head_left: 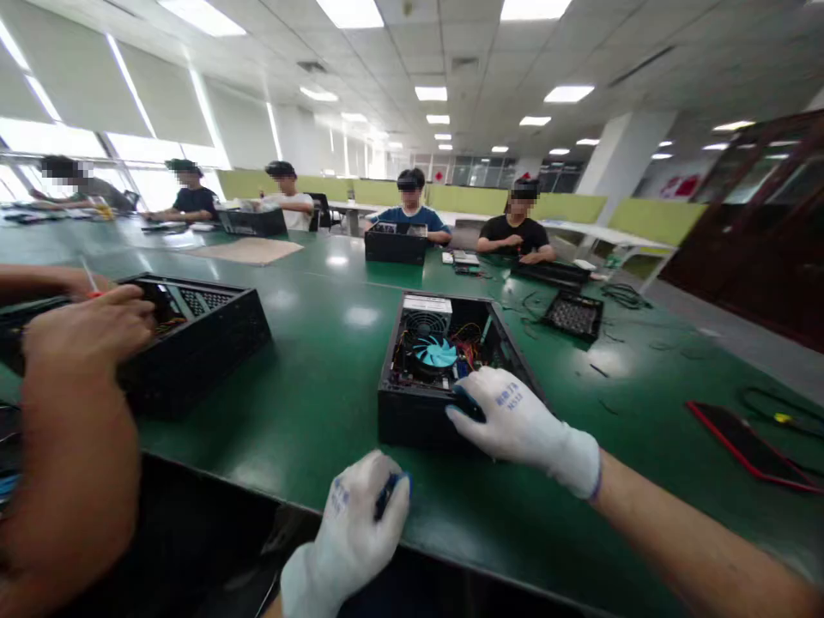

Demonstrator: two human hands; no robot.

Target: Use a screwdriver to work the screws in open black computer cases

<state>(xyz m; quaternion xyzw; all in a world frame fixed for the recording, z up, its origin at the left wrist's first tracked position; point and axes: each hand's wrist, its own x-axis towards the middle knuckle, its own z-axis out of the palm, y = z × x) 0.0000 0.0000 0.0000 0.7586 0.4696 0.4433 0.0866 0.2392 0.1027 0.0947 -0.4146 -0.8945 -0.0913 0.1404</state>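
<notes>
On the table (309,395), the case (415,421) is pointed lengthwise away, near rim under the right hand (508,412), fingers parted; left hand (360,515) curled, grip unclear.

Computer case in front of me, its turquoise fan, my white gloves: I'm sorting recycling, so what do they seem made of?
Computer case: probably painted sheet metal, dark and low-sheen, given its thin, straight walls. Turquoise fan: likely smooth moulded plastic, from its evenly coloured blades. White gloves: seemingly matte knitted fabric, with snug cuffs; blue on the palm side suggests a coating, perhaps rubber.
</notes>
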